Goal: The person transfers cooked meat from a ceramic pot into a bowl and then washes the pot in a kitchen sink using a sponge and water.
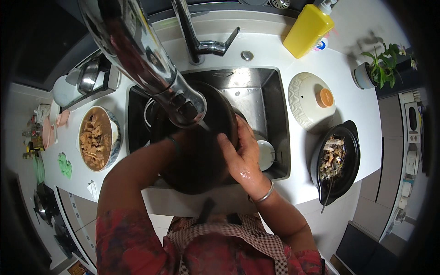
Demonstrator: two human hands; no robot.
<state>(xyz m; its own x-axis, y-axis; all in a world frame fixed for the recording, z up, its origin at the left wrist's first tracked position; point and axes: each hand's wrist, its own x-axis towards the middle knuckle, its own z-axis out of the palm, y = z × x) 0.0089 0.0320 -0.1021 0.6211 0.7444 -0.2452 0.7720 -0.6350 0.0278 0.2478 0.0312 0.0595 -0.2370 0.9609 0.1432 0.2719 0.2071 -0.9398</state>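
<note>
A large dark round pot (192, 178) is tilted over the near part of the steel sink (271, 92), beneath the chrome faucet head (187, 110). A thin stream of water shows below the faucet. My right hand (242, 151), wet and with a silver bangle at its wrist, grips the pot's right side, thumb towards its opening and fingers round the outer wall. My left arm, with a green band at the wrist, reaches into the dark opening; shadow hides most of my left hand (187, 141), so its fingers and anything in them cannot be made out.
A bowl of stewed food (94, 137) and a green cloth (64, 165) lie left. On the right are a cream lid (307, 99), a black casserole with food and a spoon (350, 161), and a yellow pump bottle (307, 31). A white dish (265, 156) rests in the sink.
</note>
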